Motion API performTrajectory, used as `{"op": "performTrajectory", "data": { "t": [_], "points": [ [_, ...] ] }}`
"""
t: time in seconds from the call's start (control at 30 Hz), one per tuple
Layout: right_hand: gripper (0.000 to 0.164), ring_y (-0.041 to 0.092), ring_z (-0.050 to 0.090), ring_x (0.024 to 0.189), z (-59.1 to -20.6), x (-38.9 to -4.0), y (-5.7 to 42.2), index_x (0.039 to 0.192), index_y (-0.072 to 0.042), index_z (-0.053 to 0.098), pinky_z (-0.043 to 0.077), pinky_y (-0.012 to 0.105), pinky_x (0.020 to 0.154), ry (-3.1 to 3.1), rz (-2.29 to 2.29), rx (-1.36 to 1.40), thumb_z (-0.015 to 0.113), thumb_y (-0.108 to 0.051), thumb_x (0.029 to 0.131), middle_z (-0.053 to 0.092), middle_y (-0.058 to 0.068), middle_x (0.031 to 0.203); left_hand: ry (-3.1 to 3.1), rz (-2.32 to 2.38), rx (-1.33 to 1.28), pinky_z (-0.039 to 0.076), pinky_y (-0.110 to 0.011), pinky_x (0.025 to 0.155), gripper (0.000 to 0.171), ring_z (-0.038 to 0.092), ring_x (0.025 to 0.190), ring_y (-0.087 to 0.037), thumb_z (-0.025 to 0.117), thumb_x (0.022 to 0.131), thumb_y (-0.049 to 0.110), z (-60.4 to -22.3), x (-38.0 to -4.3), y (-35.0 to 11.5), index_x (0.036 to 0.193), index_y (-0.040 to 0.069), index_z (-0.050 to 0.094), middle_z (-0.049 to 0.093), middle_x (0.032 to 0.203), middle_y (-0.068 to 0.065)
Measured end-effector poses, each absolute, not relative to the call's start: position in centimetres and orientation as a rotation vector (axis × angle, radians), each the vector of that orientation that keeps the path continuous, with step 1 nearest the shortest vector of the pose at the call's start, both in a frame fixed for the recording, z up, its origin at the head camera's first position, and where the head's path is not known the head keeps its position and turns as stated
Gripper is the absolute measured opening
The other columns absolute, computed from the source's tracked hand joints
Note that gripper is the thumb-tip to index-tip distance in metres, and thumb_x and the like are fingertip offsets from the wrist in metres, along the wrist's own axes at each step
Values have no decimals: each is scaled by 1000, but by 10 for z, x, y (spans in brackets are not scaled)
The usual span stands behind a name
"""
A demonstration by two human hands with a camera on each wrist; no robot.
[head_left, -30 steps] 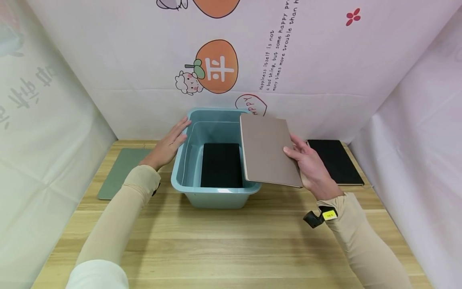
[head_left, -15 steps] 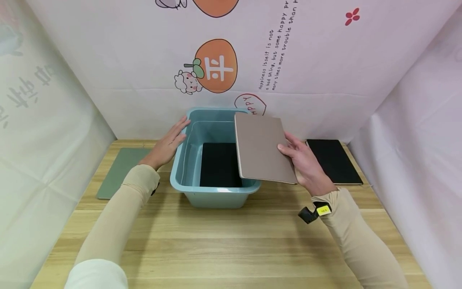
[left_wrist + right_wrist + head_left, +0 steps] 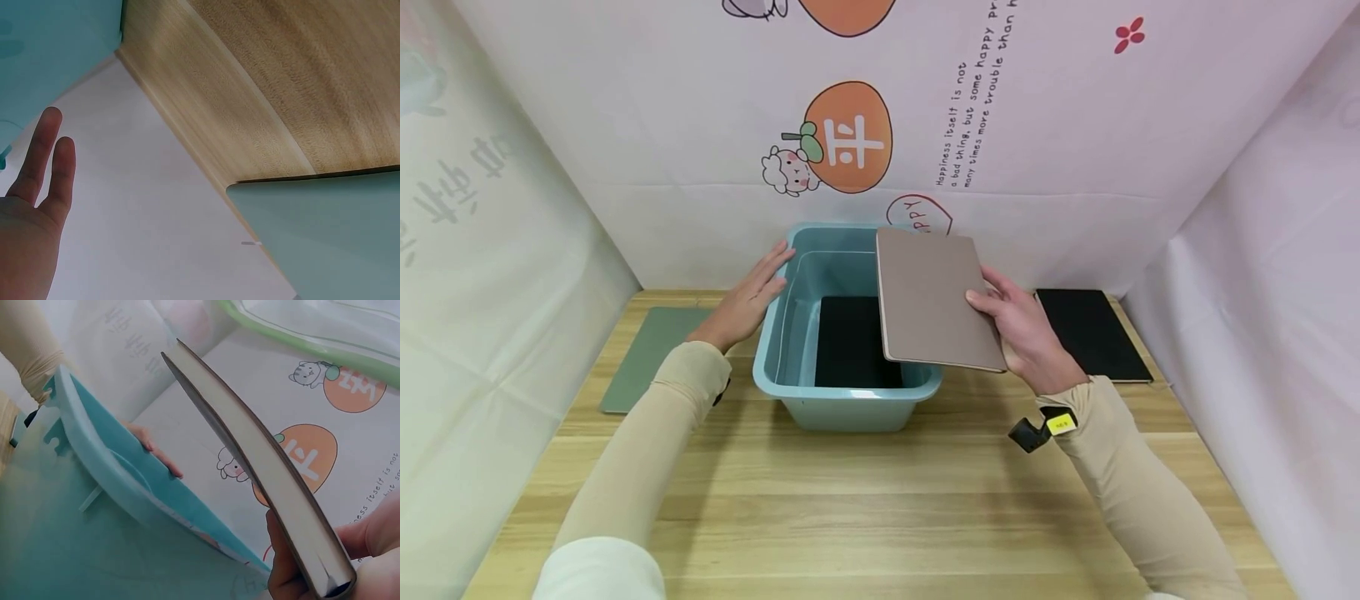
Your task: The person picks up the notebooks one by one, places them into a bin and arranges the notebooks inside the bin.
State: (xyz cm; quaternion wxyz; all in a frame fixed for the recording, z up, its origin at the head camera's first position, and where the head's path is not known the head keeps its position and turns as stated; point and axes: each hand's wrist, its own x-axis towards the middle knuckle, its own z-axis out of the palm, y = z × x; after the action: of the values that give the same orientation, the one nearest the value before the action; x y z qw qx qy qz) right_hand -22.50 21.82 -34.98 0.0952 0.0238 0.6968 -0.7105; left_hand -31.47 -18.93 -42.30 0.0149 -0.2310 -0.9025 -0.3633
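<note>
My right hand holds a taupe notebook by its right side, thumb on the cover and fingers beneath. The notebook overlaps the right part of a blue plastic bin in the head view. From the right wrist view, its page edges show and the notebook stands above the bin's rim. My left hand rests with straight fingers against the bin's left rim. Inside the bin, on its bottom, lies a black notebook, partly hidden by the taupe one.
A grey-green notebook lies on the wooden table left of the bin, partly behind my left arm. Another black notebook lies at the right, beyond my right hand. White printed cloth hangs behind and on both sides.
My right hand has carried the taupe notebook leftward and slightly up, further over the bin. My left hand stays at the left rim.
</note>
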Motion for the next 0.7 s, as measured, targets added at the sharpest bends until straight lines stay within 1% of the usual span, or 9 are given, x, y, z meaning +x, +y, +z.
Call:
{"op": "performTrajectory", "data": {
  "t": [0.2, 0.33, 0.47, 0.6, 0.7],
  "points": [
    [62, 10, 58, 114, -343, -227, 213, 162, -28, 27, 57, 23, 86, 2052, -2120, 88, 54, -22, 107, 42, 5, 153, -2806, -1137, -720, 13, -66, 126, 55, 4, 162, -14, 29, 110, 49, -423, -315, -190, 163, 40, 16, 0, 171, 25],
    [64, 9, 58, 114, -339, -229, 210, 163, -29, 26, 56, 23, 87, 2053, -2113, 98, 55, -23, 106, 42, 6, 156, -2812, -1136, -724, 13, -67, 125, 55, 3, 162, -15, 28, 110, 51, -423, -315, -190, 163, 42, 15, -1, 170, 26],
    [64, 9, 58, 115, -336, -232, 207, 163, -30, 26, 54, 24, 90, 2058, -2099, 117, 55, -23, 106, 43, 6, 156, -2811, -1140, -728, 12, -67, 125, 56, 3, 162, -15, 29, 110, 50, -423, -315, -190, 163, 41, 15, -1, 170, 26],
    [64, 10, 58, 116, -334, -236, 203, 163, -29, 26, 52, 28, 95, 2049, -2102, 124, 55, -22, 106, 47, 4, 149, -2809, -1131, -731, 12, -68, 125, 56, 3, 162, -15, 29, 110, 49, -424, -316, -191, 164, 39, 15, -1, 170, 26],
    [63, 13, 57, 118, -334, -238, 200, 162, -29, 27, 49, 32, 99, 2057, -2103, 135, 55, -21, 106, 50, 2, 142, -2812, -1119, -730, 13, -68, 124, 56, 4, 162, -15, 28, 110, 50, -424, -316, -190, 163, 40, 15, -1, 170, 26]
  ]
}}
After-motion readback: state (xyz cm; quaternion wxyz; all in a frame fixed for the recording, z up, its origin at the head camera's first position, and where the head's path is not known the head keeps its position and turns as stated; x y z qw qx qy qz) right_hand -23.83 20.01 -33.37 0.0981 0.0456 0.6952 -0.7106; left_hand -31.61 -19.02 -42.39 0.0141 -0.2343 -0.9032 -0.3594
